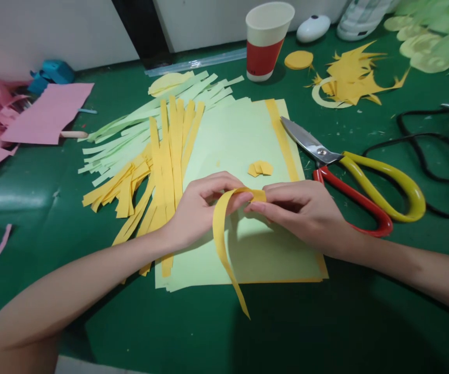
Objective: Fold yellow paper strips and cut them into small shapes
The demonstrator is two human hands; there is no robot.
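Both hands pinch one yellow paper strip (220, 228) above a stack of pale green paper sheets (224, 135). My left hand (205, 205) grips it between thumb and fingers, and its long end curls down toward the front of the sheets. My right hand (302, 208) pinches the strip's short end; the fingertips of the two hands nearly meet. Just beyond them lie a few small folded yellow paper pieces (260, 168). Yellow strips (173, 156) are piled by my left wrist, over pale green strips (119, 145). Scissors (326, 156) with red and yellow handles rest beside my right hand.
At the back stand a red and white paper cup (265, 47) and a white rounded object (313, 28). Yellow paper scraps (353, 78) lie at the right rear, near a black cord (404, 135). Pink paper (49, 114) and a blue object (55, 75) are on the left.
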